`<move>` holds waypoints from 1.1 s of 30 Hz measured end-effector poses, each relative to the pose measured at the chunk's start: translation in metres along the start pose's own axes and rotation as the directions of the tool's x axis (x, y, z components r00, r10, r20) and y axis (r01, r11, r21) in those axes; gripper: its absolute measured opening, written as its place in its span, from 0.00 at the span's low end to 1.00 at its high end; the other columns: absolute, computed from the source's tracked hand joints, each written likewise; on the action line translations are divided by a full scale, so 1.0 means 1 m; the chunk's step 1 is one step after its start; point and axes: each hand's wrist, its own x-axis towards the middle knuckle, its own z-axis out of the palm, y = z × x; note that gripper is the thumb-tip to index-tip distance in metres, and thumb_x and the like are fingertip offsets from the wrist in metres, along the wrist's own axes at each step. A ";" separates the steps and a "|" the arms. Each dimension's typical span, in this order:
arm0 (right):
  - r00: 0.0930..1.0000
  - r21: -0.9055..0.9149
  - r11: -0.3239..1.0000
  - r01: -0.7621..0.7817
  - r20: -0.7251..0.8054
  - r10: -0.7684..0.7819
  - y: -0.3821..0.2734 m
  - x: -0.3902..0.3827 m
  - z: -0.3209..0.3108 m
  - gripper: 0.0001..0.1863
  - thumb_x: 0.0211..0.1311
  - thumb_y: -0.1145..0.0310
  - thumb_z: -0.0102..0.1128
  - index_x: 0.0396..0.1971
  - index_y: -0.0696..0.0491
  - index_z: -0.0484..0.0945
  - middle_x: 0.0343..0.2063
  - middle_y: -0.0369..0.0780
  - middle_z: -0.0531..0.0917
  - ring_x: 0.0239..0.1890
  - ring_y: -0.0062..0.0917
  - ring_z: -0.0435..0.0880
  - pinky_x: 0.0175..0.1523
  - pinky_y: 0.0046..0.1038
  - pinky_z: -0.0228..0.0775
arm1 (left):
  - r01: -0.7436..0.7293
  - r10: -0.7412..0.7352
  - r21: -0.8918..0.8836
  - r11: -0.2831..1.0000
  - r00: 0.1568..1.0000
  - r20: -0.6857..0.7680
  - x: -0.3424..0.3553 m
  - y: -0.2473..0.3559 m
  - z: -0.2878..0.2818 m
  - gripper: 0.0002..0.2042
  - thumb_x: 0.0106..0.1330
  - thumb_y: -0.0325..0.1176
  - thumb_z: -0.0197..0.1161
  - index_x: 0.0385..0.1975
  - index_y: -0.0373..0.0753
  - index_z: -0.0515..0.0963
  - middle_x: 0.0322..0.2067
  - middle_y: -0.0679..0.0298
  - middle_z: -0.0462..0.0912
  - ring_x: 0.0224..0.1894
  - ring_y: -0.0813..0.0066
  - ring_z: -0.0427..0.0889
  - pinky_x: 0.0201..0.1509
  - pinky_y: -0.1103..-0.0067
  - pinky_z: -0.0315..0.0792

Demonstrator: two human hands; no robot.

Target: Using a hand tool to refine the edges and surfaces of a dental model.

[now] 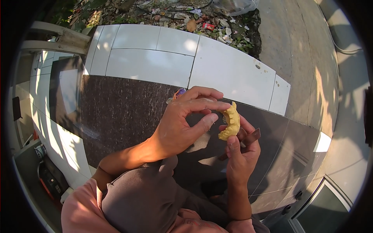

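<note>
A yellow dental cast (232,121), curved like a tooth arch with bumpy tooth shapes, is held upright in front of me. My right hand (243,149) grips it from the right, thumb on the near end and fingers behind. A thin, bent brown strip (251,136) sticks out between the fingers of that hand. My left hand (186,116) is to the left with its fingers stretched out. Its index fingertip is at the upper part of the cast, touching or nearly so, and the thumb stands apart. The fingertips behind the cast are partly hidden.
Dark floor tiles (124,112) lie below my hands, bordered by white tiles (151,62). A small purple and orange item (179,93) shows behind my left hand. Litter-strewn soil (190,23) is beyond. A black and orange device (49,180) sits at lower left.
</note>
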 end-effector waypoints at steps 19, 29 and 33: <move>0.981 -0.296 0.938 0.180 -0.012 -0.192 0.023 -0.002 -0.001 0.35 0.48 0.74 0.73 0.58 0.58 0.68 0.35 0.38 0.83 0.19 0.07 0.67 0.23 0.11 0.57 | 0.211 -0.198 -0.173 0.962 0.976 0.091 -0.003 0.001 0.008 0.14 0.66 0.21 0.56 0.51 0.31 0.76 0.43 0.60 0.79 0.44 0.79 0.79 0.49 0.84 0.75; 0.981 -0.304 0.935 0.183 -0.010 -0.195 0.030 0.002 -0.001 0.37 0.48 0.74 0.73 0.60 0.57 0.65 0.33 0.37 0.82 0.19 0.07 0.68 0.23 0.11 0.58 | 0.239 -0.228 -0.083 0.968 0.966 0.121 0.000 -0.007 0.009 0.14 0.67 0.21 0.52 0.52 0.32 0.76 0.40 0.63 0.78 0.41 0.81 0.78 0.46 0.85 0.74; 0.990 -0.357 0.924 0.138 0.018 -0.141 0.044 0.008 -0.002 0.36 0.50 0.75 0.71 0.61 0.57 0.65 0.31 0.38 0.83 0.19 0.08 0.69 0.24 0.13 0.60 | 0.138 -0.143 0.052 0.989 0.982 0.120 -0.001 -0.031 0.009 0.15 0.66 0.24 0.57 0.52 0.34 0.76 0.38 0.65 0.76 0.40 0.81 0.79 0.46 0.84 0.75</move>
